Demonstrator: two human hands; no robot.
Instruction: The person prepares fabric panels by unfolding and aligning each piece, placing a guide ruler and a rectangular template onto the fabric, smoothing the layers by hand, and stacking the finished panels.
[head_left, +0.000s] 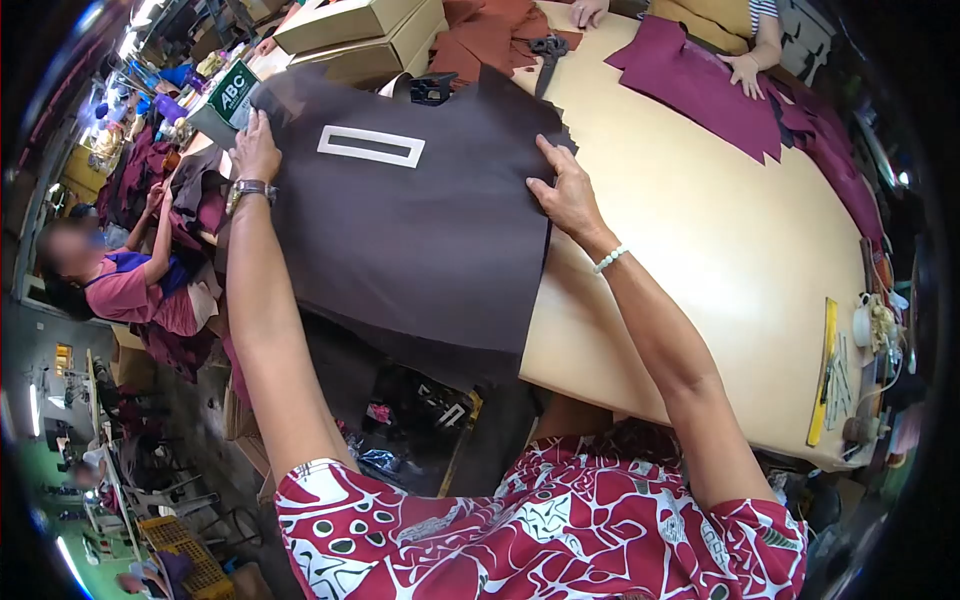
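A broad, dark brown sheet of leather-like material (400, 240) spreads across the pale tabletop (690, 300), its lower part draping over the near edge. On the sheet's upper half lies a narrow, white rectangular frame (372, 134). The left hand (255, 155) is at the sheet's upper left edge, fingers extended, just beside a green-and-white box lettered ABC (228, 97). The right hand (568, 192) is at the right edge, its thumb and forefinger parted against the sheet — whether the fingers of either hand pinch the material, I cannot tell. Beyond the sheet are brown cardboard boxes (350, 35), rust-brown leather-like pieces (480, 40) and dark-handled scissors (547, 62). At the far side, another person's hand (744, 74) rests on a maroon, jagged-edged piece (690, 90); a long yellow strip (822, 375) lies near the tabletop's right end.
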